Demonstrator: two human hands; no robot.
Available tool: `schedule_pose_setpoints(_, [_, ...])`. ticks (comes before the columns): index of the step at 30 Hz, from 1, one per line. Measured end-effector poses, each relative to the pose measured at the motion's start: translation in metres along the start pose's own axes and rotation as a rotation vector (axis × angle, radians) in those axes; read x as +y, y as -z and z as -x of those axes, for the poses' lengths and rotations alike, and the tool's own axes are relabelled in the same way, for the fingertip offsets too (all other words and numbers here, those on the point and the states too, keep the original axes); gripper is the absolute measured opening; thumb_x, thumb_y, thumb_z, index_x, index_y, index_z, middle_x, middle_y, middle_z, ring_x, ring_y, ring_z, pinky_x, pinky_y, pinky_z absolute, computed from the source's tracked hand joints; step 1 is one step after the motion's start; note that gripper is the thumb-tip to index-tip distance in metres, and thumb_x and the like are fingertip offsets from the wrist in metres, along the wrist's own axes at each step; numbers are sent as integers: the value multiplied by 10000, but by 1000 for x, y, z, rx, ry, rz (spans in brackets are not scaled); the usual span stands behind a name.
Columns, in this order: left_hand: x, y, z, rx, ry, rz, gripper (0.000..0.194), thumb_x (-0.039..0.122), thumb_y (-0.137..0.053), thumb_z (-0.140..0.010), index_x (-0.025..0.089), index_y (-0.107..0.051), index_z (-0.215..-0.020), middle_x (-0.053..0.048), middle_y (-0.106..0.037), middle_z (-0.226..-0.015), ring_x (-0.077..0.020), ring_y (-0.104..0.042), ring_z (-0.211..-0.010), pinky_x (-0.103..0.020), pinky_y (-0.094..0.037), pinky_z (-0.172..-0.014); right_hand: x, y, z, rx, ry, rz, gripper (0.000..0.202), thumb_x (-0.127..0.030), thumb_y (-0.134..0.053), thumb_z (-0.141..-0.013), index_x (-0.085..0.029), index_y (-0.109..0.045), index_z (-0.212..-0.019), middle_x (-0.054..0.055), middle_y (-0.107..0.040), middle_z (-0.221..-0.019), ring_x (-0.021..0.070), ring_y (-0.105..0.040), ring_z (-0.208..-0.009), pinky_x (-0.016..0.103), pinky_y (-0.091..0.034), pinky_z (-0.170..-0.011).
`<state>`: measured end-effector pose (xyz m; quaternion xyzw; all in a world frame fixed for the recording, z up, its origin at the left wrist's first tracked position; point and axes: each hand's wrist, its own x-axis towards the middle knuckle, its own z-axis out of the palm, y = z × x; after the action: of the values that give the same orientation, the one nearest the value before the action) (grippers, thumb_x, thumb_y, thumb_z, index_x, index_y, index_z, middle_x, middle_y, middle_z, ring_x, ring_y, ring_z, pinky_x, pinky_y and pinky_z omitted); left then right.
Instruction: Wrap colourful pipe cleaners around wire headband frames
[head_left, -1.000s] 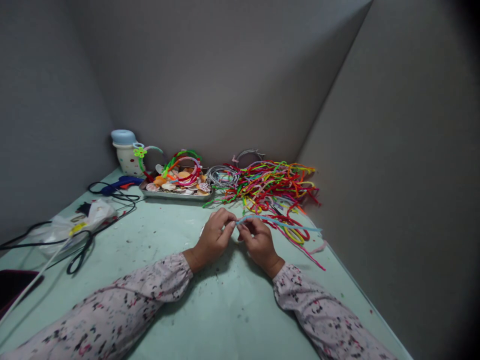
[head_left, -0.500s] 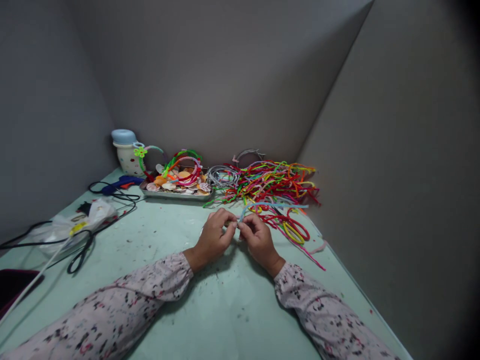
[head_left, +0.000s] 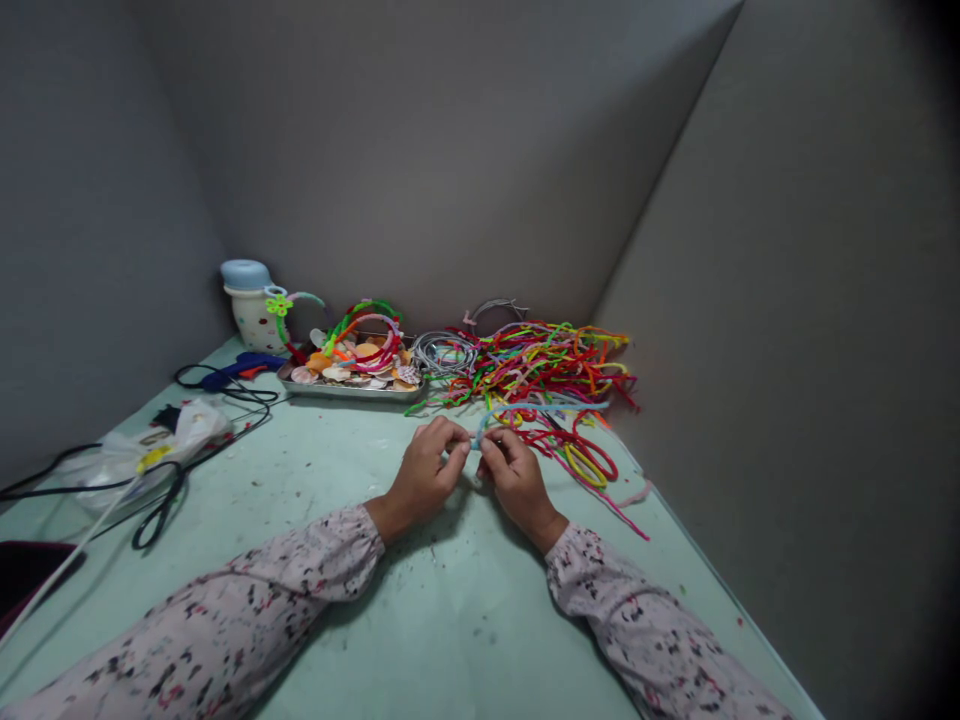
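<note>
A light blue pipe cleaner (head_left: 540, 407) arches up from between my fingertips, its long free end pointing right over the table. My right hand (head_left: 516, 480) is closed, thumb and forefinger pinching the pipe cleaner near its lower bend. Close beside it, my left hand (head_left: 427, 465) is also closed in a pinch, its fingertips meeting the blue bend. Whatever else lies within the left fingers is hidden. Just beyond the right hand, red and yellow pipe cleaners (head_left: 589, 465) lie loosely coiled.
A metal tray (head_left: 352, 393) of seashells and wrapped hoops stands behind my hands. Right of it are coiled grey wire (head_left: 442, 355) and a heap of colourful pipe cleaners (head_left: 555, 365). A lidded bottle (head_left: 251, 310), blue-handled tool (head_left: 247, 370), plastic bag (head_left: 180, 430) and black cable (head_left: 172, 505) occupy the left.
The bend of the light blue pipe cleaner has shifted slightly left between the fingertips, and more blue shows there. Both hands stay in nearly the same place.
</note>
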<state>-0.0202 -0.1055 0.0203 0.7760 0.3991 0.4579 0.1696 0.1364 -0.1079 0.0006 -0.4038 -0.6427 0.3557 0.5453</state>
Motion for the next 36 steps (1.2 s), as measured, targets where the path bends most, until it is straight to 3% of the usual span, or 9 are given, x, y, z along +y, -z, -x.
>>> schedule_pose_setpoints(6, [1, 0, 1, -2, -3, 4, 107, 209, -470, -904, 186, -558, -848, -38, -584, -873, -182, -530, -859, -339, -391, -813, -1, 1, 0, -11, 70, 18, 157, -339, -519, -910, -198, -554, -849, -12, -532, -800, 100, -542, -571, 233, -437, -525])
schedule_pose_setpoints(12, [2, -1, 1, -10, -16, -6, 93, 200, -479, -895, 185, -555, -844, -37, -588, -871, -182, -535, -852, -340, -390, -811, -2, 3, 0, -5, 115, 118, 181, -302, -490, -924, -201, -528, -778, -31, -506, -695, 114, -517, -578, 253, -417, -588])
schedule_pose_setpoints(24, [0, -3, 2, -28, -30, -8, 31, 200, -535, -854, 186, -561, -862, -34, -586, -866, -181, -539, -841, -338, -401, -790, 1, 2, 1, -19, 142, 167, 196, -274, -468, -926, -205, -510, -747, -22, -495, -719, 125, -501, -616, 264, -404, -603])
schedule_pose_setpoints(31, [0, -4, 1, 0, 24, 0, 30, 205, -529, -856, 186, -553, -858, -32, -584, -865, -179, -531, -822, -331, -408, -775, 1, 1, 1, 24, 73, 60, 112, -304, -491, -925, -225, -537, -989, 3, -537, -908, 116, -571, -650, 263, -460, -604])
schedule_pose_setpoints(36, [2, -3, 1, -25, -7, -30, 62, 203, -561, -837, 186, -576, -895, -23, -569, -831, -173, -518, -779, -334, -398, -760, 4, 2, 2, 15, 56, 54, 128, -321, -477, -934, -229, -537, -1001, 3, -551, -889, 121, -574, -656, 268, -472, -627])
